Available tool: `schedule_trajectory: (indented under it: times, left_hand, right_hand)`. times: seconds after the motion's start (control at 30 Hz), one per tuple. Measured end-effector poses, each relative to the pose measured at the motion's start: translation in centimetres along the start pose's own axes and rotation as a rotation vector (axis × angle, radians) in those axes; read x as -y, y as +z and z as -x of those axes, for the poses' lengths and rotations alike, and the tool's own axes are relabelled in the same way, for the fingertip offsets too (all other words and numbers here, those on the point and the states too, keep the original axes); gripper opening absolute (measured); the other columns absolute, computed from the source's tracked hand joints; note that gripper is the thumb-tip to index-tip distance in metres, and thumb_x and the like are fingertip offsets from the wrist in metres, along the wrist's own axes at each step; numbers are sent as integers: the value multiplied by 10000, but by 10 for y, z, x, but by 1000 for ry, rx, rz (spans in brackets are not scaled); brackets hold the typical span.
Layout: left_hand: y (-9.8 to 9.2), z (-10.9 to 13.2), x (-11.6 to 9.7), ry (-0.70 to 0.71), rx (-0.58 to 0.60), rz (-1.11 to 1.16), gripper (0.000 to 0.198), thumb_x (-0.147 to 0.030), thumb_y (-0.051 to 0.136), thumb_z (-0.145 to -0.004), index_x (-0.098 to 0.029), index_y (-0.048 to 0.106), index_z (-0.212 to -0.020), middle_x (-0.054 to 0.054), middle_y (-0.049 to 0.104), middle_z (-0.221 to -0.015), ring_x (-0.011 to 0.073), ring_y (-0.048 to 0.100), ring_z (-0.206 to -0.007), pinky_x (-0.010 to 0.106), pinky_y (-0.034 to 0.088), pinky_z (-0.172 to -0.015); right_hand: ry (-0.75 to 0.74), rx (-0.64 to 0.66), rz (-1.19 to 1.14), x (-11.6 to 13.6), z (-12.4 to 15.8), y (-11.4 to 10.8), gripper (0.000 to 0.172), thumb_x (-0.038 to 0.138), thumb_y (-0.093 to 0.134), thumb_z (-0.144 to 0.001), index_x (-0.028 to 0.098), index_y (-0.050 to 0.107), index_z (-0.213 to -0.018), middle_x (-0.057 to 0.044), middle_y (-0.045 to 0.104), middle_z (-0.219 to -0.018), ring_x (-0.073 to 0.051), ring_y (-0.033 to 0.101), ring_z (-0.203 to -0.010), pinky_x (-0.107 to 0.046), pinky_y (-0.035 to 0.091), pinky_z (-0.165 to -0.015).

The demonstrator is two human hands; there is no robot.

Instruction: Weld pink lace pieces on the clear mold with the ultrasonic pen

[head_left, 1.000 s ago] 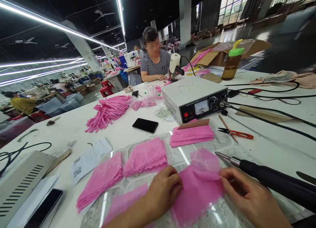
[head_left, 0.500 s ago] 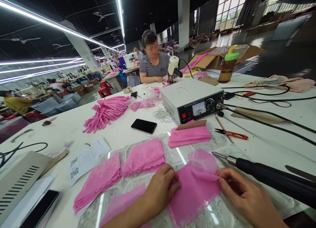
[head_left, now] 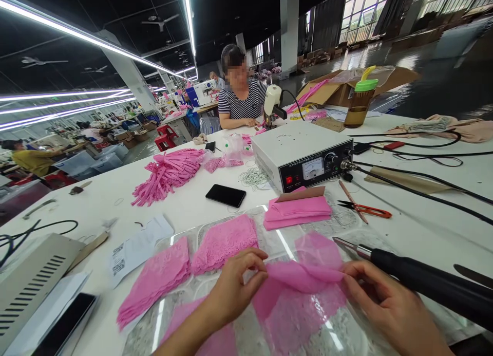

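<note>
My left hand (head_left: 234, 289) pinches the left end of a thin pink fabric piece (head_left: 304, 279) and lifts it off the glass work plate (head_left: 346, 335). My right hand (head_left: 381, 310) pinches the right end of the same piece. A pink lace piece (head_left: 296, 315) lies flat under it. A black-handled welding tool (head_left: 423, 281) with a metal tip lies just right of my right hand. Stacks of pink lace pieces (head_left: 223, 240) and another lace stack (head_left: 156, 279) lie to the left of my left hand.
A white control box (head_left: 304, 155), folded pink cloth (head_left: 296, 209), red snips (head_left: 365, 208), a black phone (head_left: 225, 195), a pile of pink strips (head_left: 165, 173), a grey unit (head_left: 31, 279), cables and a bottle (head_left: 360, 101) share the white table. A person in a striped shirt (head_left: 242, 101) works opposite.
My left hand went from pressing flat on the pink fabric to pinching its edge and raising it. The fabric now folds up between both hands, uncovering the lace piece beneath.
</note>
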State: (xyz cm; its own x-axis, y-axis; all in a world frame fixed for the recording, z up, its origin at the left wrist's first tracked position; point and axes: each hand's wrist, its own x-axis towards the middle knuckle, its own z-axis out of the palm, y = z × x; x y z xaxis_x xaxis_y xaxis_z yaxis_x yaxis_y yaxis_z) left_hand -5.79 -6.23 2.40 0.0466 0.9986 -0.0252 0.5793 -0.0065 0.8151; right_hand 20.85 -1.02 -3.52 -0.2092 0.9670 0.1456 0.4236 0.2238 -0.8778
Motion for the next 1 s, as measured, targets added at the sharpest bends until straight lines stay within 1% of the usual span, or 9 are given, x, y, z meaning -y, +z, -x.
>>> schedule_trajectory:
  times: [0.17, 0.3, 0.47, 0.53, 0.63, 0.73, 0.8, 0.9, 1.0]
  left_hand:
    - [-20, 11, 8, -114, -24, 269, 209, -349, 639, -833, -169, 569, -754, 132, 663, -1105, 266, 597, -1095, 390, 463, -918]
    - [-37, 17, 10, -120, -72, 458, 320, -466, 623, -838, -173, 521, -760, 91, 694, -863, 239, 658, -952, 364, 502, -839]
    - [-46, 20, 8, -198, -50, 185, 256, -406, 462, -911, -180, 474, -791, -7, 587, -612, 131, 572, -572, 233, 449, -572]
    - [-38, 18, 7, -200, -16, 24, 203, -344, 465, -893, -176, 511, -788, -21, 548, -620, 125, 530, -571, 223, 414, -557]
    - [-14, 10, 0, -178, 47, -99, 132, -290, 641, -783, -179, 613, -848, -2, 593, -734, 166, 561, -701, 248, 418, -626]
    - [17, -2, -13, -73, 171, -315, 366, -318, 757, -715, -194, 626, -1034, 46, 651, -928, 237, 615, -829, 320, 457, -731]
    - [35, -12, -24, 11, 251, -509, 501, -434, 750, -730, -184, 586, -1132, 89, 649, -999, 267, 647, -815, 347, 488, -707]
    - [54, -26, -37, 115, 277, -661, 590, -598, 690, -726, -162, 567, -1103, 106, 642, -990, 286, 668, -797, 353, 519, -660]
    - [63, -36, -43, 162, 261, -718, 422, -521, 574, -843, -159, 563, -1060, 92, 635, -967, 282, 670, -787, 364, 533, -628]
  right_hand:
    - [-44, -46, 2, 8, 1, 3, 277, 485, 532, -855, 238, 569, -736, 10, 618, -673, -150, 582, -540, -237, 487, -535]
    - [-68, -26, 45, 14, 1, 5, 268, 455, 510, -866, 240, 554, -713, 24, 585, -648, -142, 553, -524, -247, 471, -553]
    - [-70, 15, 71, 14, 2, 7, 244, 436, 503, -871, 243, 543, -727, 30, 578, -661, -142, 544, -542, -254, 449, -568]
    - [-73, 9, 90, 14, 1, 7, 231, 427, 502, -867, 244, 539, -730, 31, 572, -653, -143, 536, -537, -256, 449, -563]
    - [-125, 5, 112, 17, -1, 8, 232, 411, 504, -867, 242, 538, -712, 28, 570, -640, -145, 529, -524, -259, 449, -549]
    - [-194, 11, 113, 21, -3, 9, 216, 371, 505, -881, 237, 544, -717, 26, 577, -654, -132, 529, -524, -253, 454, -545]
    - [-228, 10, 117, 21, -5, 10, 201, 346, 504, -890, 235, 543, -727, 24, 579, -662, -127, 532, -530, -245, 463, -543]
    - [-307, 14, 125, 20, -7, 9, 165, 311, 513, -893, 234, 539, -749, 25, 577, -654, -121, 529, -514, -233, 472, -510]
    - [-402, 45, 128, 19, -8, 7, 126, 248, 513, -903, 234, 535, -780, 30, 574, -658, -109, 527, -505, -216, 475, -496]
